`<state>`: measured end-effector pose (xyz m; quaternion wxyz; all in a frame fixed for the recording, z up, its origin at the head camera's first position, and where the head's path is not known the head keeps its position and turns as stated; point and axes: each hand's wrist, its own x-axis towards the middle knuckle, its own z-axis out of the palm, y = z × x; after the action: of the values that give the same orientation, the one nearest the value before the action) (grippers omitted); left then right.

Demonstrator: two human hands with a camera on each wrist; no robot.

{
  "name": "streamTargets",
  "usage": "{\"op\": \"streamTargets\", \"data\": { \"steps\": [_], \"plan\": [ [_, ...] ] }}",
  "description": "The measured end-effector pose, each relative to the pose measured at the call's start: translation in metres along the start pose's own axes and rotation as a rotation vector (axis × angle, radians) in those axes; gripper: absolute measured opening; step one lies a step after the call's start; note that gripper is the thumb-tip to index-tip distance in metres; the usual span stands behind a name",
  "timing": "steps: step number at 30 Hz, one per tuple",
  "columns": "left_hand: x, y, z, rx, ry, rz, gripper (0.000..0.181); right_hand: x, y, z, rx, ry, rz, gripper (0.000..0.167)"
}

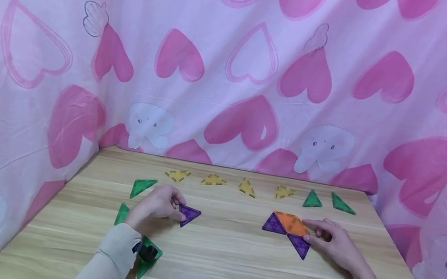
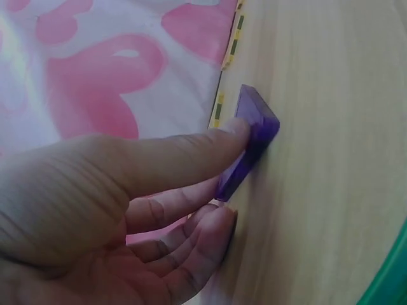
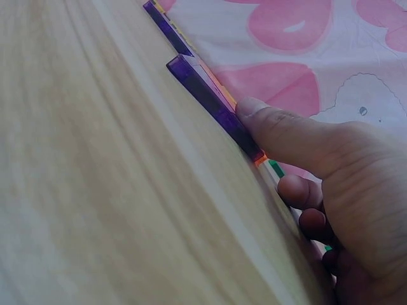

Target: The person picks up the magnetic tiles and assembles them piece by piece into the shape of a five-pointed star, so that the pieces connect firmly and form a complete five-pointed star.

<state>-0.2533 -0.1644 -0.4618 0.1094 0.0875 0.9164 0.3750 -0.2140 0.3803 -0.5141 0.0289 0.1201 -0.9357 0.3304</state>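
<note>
My left hand (image 1: 159, 204) pinches a purple triangle tile (image 1: 190, 215) between thumb and fingers, left of centre; the left wrist view shows the thumb on the face of this purple tile (image 2: 257, 124). At the right, an orange piece (image 1: 291, 223) lies with one purple triangle (image 1: 274, 224) along its left side and another purple triangle (image 1: 299, 246) at its lower right. My right hand (image 1: 335, 243) touches the orange piece and the lower purple tile with thumb and index finger, its other fingers curled.
Yellow triangles (image 1: 213, 180) line the back of the wooden table (image 1: 225, 275), with two green triangles (image 1: 312, 199) at their right. Several green triangles (image 1: 142, 187) lie down the left side, partly behind my left arm. A pink heart-patterned cloth (image 1: 254, 52) hangs around the table.
</note>
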Motion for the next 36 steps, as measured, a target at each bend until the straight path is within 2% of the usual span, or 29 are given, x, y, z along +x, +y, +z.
{"op": "streamTargets", "data": {
  "steps": [7, 12, 16, 23, 28, 36],
  "plan": [
    [-0.001, 0.005, 0.007, 0.025, -0.015, 0.02, 0.034, 0.001, 0.001, 0.0, 0.004, -0.005, 0.001, 0.047],
    [-0.002, 0.007, 0.006, 0.004, -0.028, 0.043, 0.037, 0.0, 0.001, 0.001, 0.01, -0.004, 0.001, 0.047],
    [-0.001, 0.007, 0.006, 0.006, -0.049, 0.058, 0.038, -0.001, 0.0, 0.001, 0.017, 0.014, -0.033, 0.046],
    [-0.002, 0.01, 0.009, 0.012, -0.068, 0.055, 0.039, -0.002, 0.0, 0.0, 0.015, 0.017, -0.048, 0.045],
    [0.0, 0.017, 0.02, 0.002, -0.066, 0.107, 0.039, -0.002, 0.0, 0.0, 0.023, 0.011, -0.04, 0.046],
    [0.002, 0.033, 0.05, -0.001, -0.044, 0.194, 0.043, -0.001, -0.001, 0.0, 0.017, 0.019, -0.028, 0.045]
  ]
}}
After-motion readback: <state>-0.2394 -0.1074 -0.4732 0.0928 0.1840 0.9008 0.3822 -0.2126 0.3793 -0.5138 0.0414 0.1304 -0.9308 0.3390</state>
